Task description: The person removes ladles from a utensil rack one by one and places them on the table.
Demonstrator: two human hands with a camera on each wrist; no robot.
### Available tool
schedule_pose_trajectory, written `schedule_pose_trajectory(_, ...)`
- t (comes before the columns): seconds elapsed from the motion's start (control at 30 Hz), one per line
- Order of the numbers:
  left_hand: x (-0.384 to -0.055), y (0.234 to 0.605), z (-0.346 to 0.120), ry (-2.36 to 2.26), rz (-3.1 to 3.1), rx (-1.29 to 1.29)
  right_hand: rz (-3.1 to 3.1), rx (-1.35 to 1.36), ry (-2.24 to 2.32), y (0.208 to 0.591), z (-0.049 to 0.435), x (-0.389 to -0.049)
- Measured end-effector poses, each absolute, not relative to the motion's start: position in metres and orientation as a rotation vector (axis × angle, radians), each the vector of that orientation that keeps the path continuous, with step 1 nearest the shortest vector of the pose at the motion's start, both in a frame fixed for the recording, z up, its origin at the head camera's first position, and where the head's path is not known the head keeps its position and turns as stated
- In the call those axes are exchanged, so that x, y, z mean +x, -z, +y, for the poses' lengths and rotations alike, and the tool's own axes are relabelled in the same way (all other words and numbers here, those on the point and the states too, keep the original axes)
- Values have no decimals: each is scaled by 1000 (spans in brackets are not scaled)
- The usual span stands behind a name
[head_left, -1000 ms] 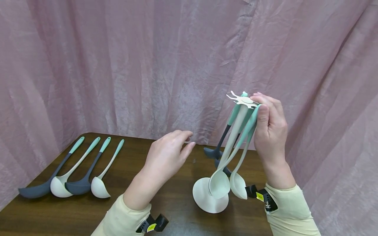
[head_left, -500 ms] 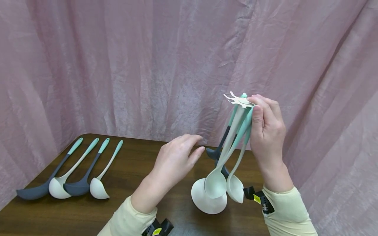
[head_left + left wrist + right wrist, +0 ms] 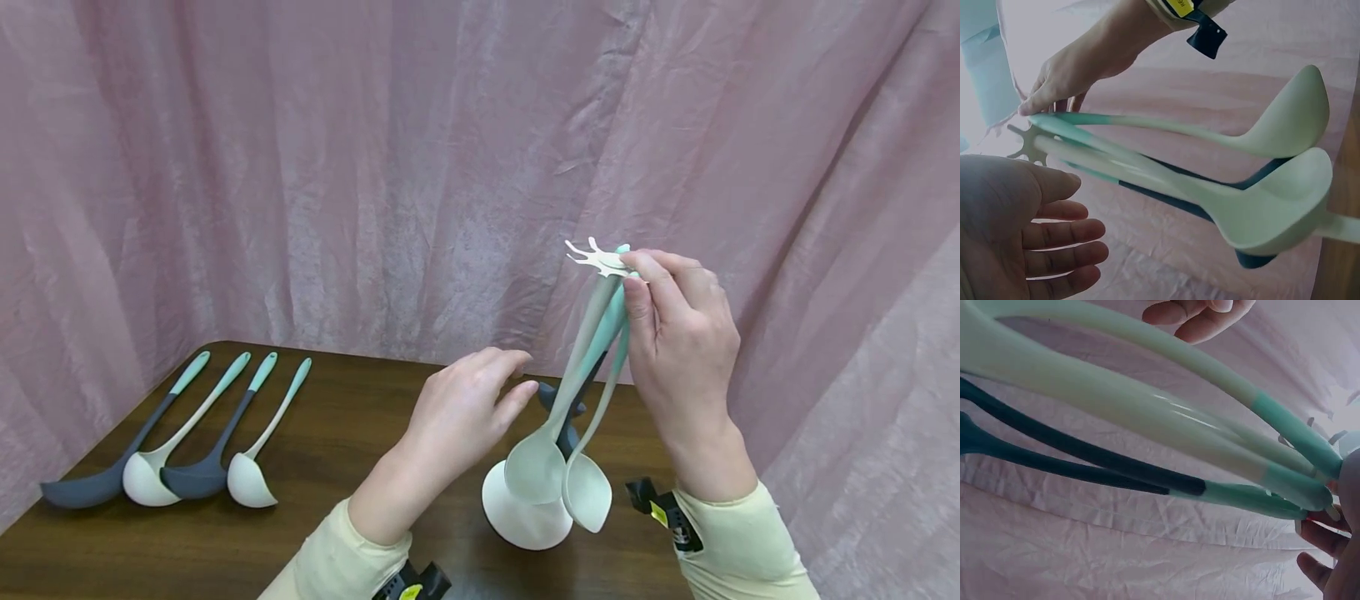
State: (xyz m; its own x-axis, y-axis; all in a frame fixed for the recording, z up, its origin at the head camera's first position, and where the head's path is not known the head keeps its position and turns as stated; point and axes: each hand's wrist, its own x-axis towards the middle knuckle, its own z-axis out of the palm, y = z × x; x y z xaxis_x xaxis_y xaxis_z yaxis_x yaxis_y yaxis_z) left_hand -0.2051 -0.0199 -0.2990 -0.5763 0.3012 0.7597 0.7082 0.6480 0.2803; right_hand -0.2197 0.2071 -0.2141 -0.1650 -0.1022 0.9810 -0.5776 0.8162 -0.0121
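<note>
A white utensil stand (image 3: 528,529) has a hooked top (image 3: 600,258) over its round base. From the hooks hang two pale ladles, a front ladle (image 3: 534,471) and a right ladle (image 3: 591,496), both with mint handles. Behind them hang dark-headed utensils (image 3: 1079,447), partly hidden. My right hand (image 3: 686,350) pinches the stand's top at the handle ends between thumb and fingers. To the left of the stand, my left hand (image 3: 465,408) hovers with relaxed fingers, holding nothing; the left wrist view shows that palm (image 3: 997,212) beside the hanging handles.
On the left of the brown table (image 3: 360,433), several utensils lie side by side: a dark one (image 3: 82,492), a white ladle (image 3: 150,479), another dark one (image 3: 195,479) and a smaller white ladle (image 3: 250,481). A pink curtain (image 3: 375,183) hangs behind.
The stand's top has turned with its hanging utensils; the pale ladles have swung left in front and the dark ones right behind. My left hand has moved right, closer to the stand.
</note>
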Motion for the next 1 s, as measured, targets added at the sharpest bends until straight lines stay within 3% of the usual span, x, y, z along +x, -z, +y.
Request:
schedule_pose_trajectory(0.47, -204, 299, 5, 889, -2151, -848, -1692, 893, -660, 211, 231, -232)
schedule_pose_trajectory(1.0, -205, 306, 17, 975, -2164, -874, -1771, 918, -844, 210, 243, -249)
